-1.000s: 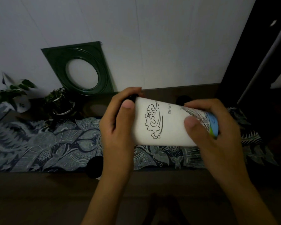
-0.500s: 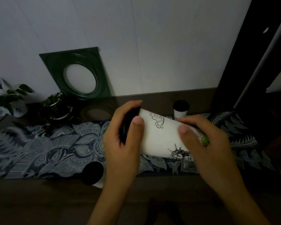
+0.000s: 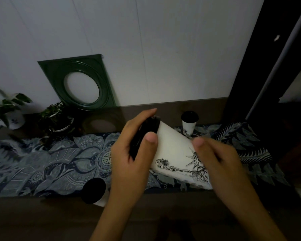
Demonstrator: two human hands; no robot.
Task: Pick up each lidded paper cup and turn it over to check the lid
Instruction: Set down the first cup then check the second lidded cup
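A white paper cup [image 3: 174, 153] with black line drawings lies on its side in both my hands, above the patterned cloth. Its black lid [image 3: 142, 136] points left and up, and my left hand [image 3: 135, 153] wraps around that lid end. My right hand [image 3: 219, 160] grips the cup's base end at the right. A second lidded cup [image 3: 189, 123] stands upright at the back, beyond the held cup. A third cup with a black lid [image 3: 94, 190] stands near the front edge of the cloth, just left of my left wrist.
A blue-grey patterned cloth [image 3: 50, 162] runs across the dark brown table [image 3: 42, 220]. A green square frame [image 3: 80, 82] leans on the white wall. Two potted plants [image 3: 57, 119] stand at the back left. A dark post [image 3: 261, 84] rises at the right.
Both hands have rolled the cup: the cloud drawing has turned out of sight and the statue drawing now faces me. The base end has dropped lower, while the lid end tilts up.
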